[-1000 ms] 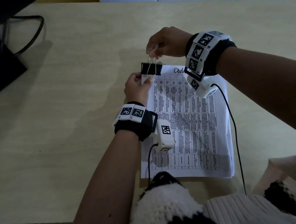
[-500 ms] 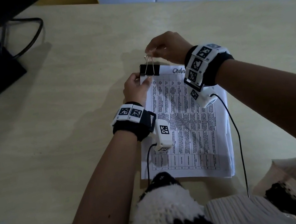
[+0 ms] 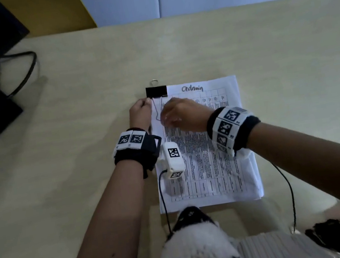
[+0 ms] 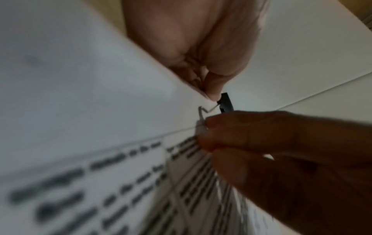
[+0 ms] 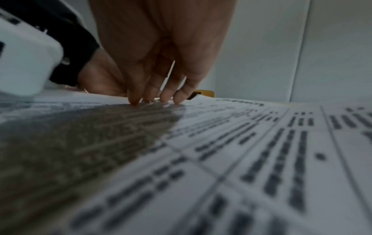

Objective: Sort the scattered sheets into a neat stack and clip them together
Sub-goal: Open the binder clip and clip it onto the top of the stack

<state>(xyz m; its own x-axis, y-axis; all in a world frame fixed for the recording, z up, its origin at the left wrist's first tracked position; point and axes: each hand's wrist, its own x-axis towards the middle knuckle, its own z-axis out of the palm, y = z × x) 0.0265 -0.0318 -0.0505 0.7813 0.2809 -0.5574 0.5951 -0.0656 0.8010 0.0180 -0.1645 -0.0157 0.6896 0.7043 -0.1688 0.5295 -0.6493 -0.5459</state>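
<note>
Head cam: high, looks steeply down on desk (image 3: 63, 189), whole stack of sheets (image 3: 216, 177) in frame. Left wrist cam: very close, faces fwd along paper to binder clip (image 4: 226, 102) (blurred). Right wrist cam: grazing the page, faces fingertips (image 5: 135, 101). All share the stack's clipped corner.

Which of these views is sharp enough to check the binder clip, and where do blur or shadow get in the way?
Head view: dim but sharpest, the binder clip clear on the stack's top left corner. Left wrist view: near print badly blurred, right hand a dark silhouette, clip small. Right wrist view: print soft, and the hand's shadow darkens the page's left part.
</note>
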